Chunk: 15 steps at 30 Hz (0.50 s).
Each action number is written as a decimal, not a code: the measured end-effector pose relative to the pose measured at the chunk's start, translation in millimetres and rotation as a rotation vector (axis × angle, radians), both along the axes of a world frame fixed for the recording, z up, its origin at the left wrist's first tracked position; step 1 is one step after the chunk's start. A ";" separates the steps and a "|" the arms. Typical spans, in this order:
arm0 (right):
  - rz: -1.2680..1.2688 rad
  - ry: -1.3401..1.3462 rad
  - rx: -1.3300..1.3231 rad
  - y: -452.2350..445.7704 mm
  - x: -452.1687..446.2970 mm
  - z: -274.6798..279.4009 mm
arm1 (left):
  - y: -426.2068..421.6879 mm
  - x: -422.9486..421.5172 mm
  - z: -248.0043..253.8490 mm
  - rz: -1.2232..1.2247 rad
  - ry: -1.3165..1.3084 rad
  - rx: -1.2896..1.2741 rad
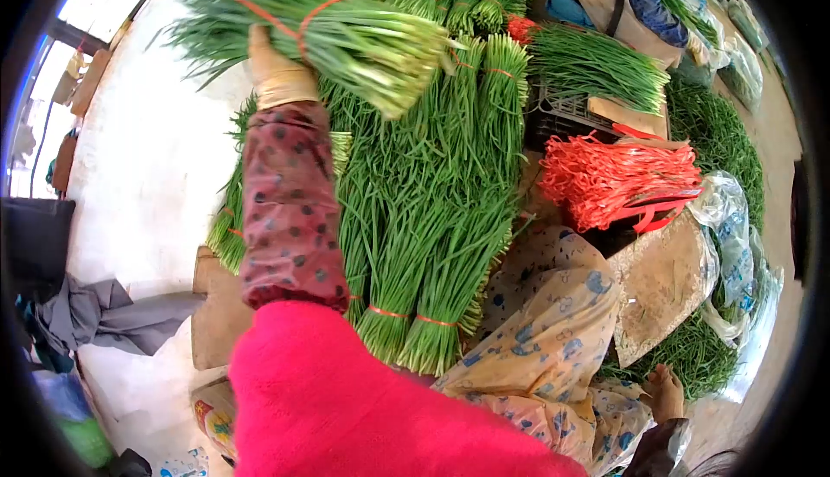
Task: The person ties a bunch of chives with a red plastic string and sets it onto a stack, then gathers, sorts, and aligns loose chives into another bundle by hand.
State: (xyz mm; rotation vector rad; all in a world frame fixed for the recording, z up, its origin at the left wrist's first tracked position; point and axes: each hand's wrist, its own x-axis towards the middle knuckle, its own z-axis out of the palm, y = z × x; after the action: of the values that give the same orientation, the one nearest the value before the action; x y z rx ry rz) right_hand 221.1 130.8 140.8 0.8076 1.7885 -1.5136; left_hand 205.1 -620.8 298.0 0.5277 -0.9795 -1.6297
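Observation:
My left hand [278, 69], in a pale glove, is closed on a large bunch of long green stalks [372, 45] bound with red bands. It holds the bunch up at the upper left, with the pale cut ends pointing right. My right hand [666, 393] is low at the right edge, beside loose green stalks [705, 352]; its fingers are too small and unclear to read. Several tied bunches [424, 209] lie packed in rows in the middle, below and right of the raised bunch.
A pile of red bands [614, 179] sits at the right by a worn board [661, 283]. Another bunch [596, 66] rests on a dark crate [562, 118]. Another person's patterned clothing [661, 19] shows at the top right. Grey cloth [121, 313] lies left, and clear plastic [735, 244] right.

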 end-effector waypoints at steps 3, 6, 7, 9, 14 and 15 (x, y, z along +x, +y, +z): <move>-0.005 -0.090 0.081 -12.1 -10.3 -9.7 | -94.6 23.6 -31.0 -0.054 0.088 0.064; 0.044 -0.152 0.084 -27.1 -20.2 -23.4 | -165.3 55.3 -78.7 -0.041 -0.345 -0.187; 0.085 -0.148 0.098 -35.3 -22.7 -29.3 | -180.2 61.8 -99.6 -0.040 -0.490 -0.268; 0.145 -0.151 0.145 -51.9 -26.0 -37.4 | -201.2 61.4 -155.1 -0.051 -0.638 -0.350; 0.407 -0.160 0.289 -106.1 -31.5 -32.0 | -173.2 48.7 -278.3 0.275 -1.925 -0.128; 0.427 -0.147 0.300 -106.3 -29.2 -30.8 | -163.0 40.8 -282.3 0.238 -1.940 0.029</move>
State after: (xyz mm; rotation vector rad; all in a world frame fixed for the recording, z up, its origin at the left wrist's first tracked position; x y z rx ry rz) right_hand 191.9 24.4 110.0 0.6041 1.9483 -0.9055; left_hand 245.9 -783.8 15.6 2.2757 -2.0109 -0.4646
